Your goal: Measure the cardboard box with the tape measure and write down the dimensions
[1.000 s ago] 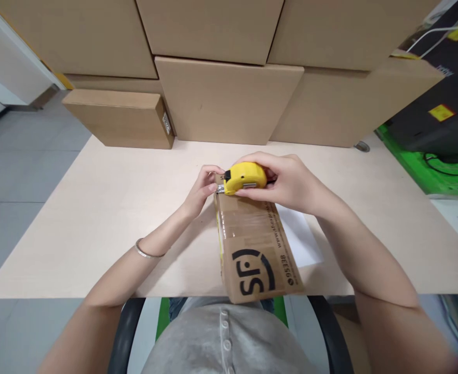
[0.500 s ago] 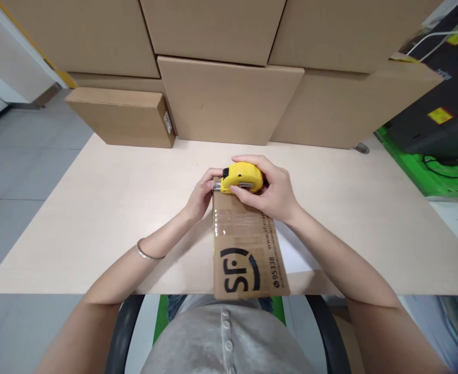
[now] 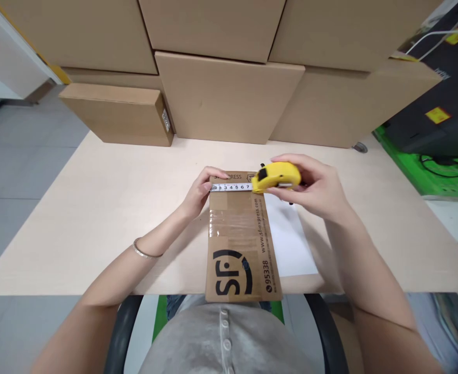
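Observation:
A brown cardboard box (image 3: 237,244) with black SF print and clear tape lies in front of me, its near end at the table's front edge. My right hand (image 3: 314,184) is closed around a yellow tape measure (image 3: 278,176), which sits over the box's far right corner. From it the white numbered blade (image 3: 231,187) runs out to the left, across the far part of the box. At the box's left edge my left hand (image 3: 201,192) pinches the blade's end, with the index finger lying on the box top.
On the table (image 3: 135,197) a sheet of white paper (image 3: 291,239) lies partly under the box, to its right. Stacked cardboard boxes (image 3: 229,98) line the back, with a smaller box (image 3: 116,114) at the left. A black machine (image 3: 427,109) stands at the right.
My right hand has moved to the right with the tape measure, pulling out a length of blade across the box. My left hand has stayed at the box's left edge.

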`<state>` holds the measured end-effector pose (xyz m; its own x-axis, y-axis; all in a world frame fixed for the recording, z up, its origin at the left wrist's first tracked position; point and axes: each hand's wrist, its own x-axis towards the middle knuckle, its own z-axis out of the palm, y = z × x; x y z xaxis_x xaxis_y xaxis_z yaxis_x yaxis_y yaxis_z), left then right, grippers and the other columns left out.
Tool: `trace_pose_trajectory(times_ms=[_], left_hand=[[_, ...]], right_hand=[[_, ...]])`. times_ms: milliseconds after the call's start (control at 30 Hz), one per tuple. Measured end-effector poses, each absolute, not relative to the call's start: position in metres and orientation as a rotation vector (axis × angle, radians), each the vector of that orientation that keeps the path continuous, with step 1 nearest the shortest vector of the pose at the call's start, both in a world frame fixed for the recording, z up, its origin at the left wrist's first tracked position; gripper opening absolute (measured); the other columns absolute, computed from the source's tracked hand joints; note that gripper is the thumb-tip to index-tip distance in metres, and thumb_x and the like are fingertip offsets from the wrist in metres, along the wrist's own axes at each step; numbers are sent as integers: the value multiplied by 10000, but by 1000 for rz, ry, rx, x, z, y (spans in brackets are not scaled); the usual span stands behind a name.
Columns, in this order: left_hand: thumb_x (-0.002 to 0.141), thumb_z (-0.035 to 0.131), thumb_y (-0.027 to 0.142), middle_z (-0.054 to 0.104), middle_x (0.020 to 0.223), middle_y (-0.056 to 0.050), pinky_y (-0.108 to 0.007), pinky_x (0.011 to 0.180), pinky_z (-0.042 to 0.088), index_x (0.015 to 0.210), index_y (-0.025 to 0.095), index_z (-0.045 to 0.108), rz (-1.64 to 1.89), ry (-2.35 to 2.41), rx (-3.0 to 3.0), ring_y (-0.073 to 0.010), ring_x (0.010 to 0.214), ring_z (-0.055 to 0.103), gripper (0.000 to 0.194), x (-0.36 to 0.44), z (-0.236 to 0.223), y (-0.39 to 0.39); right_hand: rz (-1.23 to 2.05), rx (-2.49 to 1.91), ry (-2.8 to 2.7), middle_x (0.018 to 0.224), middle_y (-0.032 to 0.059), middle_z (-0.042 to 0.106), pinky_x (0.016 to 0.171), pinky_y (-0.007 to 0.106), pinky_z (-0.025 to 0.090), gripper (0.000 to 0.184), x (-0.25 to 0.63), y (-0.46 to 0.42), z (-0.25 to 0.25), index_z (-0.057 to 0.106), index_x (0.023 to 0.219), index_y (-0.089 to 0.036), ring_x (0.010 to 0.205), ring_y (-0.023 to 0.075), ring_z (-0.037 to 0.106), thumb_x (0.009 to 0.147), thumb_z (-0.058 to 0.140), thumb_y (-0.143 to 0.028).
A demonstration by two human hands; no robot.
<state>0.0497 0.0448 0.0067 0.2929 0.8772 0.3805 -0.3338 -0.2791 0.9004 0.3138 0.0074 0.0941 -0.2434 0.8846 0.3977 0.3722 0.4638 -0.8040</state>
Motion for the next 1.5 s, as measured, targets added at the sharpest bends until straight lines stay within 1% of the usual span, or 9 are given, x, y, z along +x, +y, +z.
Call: trace_pose_trajectory(times_ms=[133, 533, 800, 900, 1000, 1133, 1233, 1333, 1500], left_hand=[[842, 705, 668, 708, 1025, -38, -383, 845, 531, 950, 271, 732, 1249, 554, 1359, -236, 962, 659, 413, 49, 8, 43], [822, 730, 629, 697, 1061, -42, -410, 893, 522, 945, 286, 741, 1228, 558, 1305, -253, 1013, 639, 365, 47, 3, 46], [809, 727, 573, 740, 1072, -41, -439, 1007, 509, 945, 292, 795, 1231, 559, 1280, -276, 1077, 659, 320, 45, 6, 47], [827, 697, 561, 760, 1135, -44, -475, 1066, 488, 1090, 300, 795, 1229, 592, 1271, -305, 1129, 661, 384, 42, 9, 45], [919, 585, 620, 686, 1401, -58, -510, 1171, 414, 1377, 339, 689, 1309, 703, 1428, -341, 1357, 561, 548, 30, 14, 28], [939, 487, 728, 565, 1537, -66, -568, 1259, 330, 1501, 400, 592, 1519, 748, 1826, -373, 1479, 442, 660, 10, 19, -22], [661, 648, 920, 552, 1498, -96, -623, 1252, 381, 1536, 428, 556, 1421, 526, 2110, -427, 1382, 532, 1008, 2, 18, -57], [445, 868, 828, 573, 1436, -93, -642, 1157, 501, 1457, 482, 600, 1325, 500, 2298, -428, 1275, 607, 1102, 1, 8, -71], [608, 878, 720, 437, 1578, -39, -590, 1103, 579, 1465, 526, 558, 1502, 586, 2156, -412, 1380, 567, 935, 3, -9, -71]], right_hand=[[713, -1156, -1754, 1192, 49, 785, 750, 357, 660, 482, 344, 5, 87, 785, 1151, -301, 984, 245, 769, 705, 947, -387], [817, -1239, -1794, 1266, 62, 774, 816, 399, 676, 533, 338, 2, 101, 770, 1227, -282, 992, 252, 773, 728, 928, -383], [710, -1095, -2135, 921, 23, 776, 666, 359, 569, 356, 289, 12, 121, 738, 1022, -243, 756, 222, 705, 804, 869, -493], [530, -1040, -2276, 1070, 59, 778, 760, 390, 571, 334, 259, 14, 118, 685, 1100, -237, 881, 262, 735, 864, 822, -431], [481, -1012, -2281, 1213, 83, 746, 812, 418, 588, 326, 248, 9, 114, 643, 1141, -266, 1006, 292, 737, 907, 776, -450], [554, -1088, -1875, 1122, 63, 756, 791, 419, 618, 466, 269, 11, 100, 583, 1123, -296, 978, 277, 743, 861, 783, -627], [797, -1141, -1476, 1097, 51, 767, 740, 402, 638, 492, 290, 26, 80, 569, 1106, -296, 881, 241, 763, 872, 722, -701], [1108, -1101, -1306, 1097, 68, 781, 828, 431, 662, 547, 299, 41, 58, 609, 1083, -272, 964, 262, 784, 826, 711, -744], [1141, -1123, -1290, 1128, 79, 777, 786, 425, 668, 513, 304, 32, 60, 625, 1088, -271, 1023, 279, 770, 842, 693, -715]])
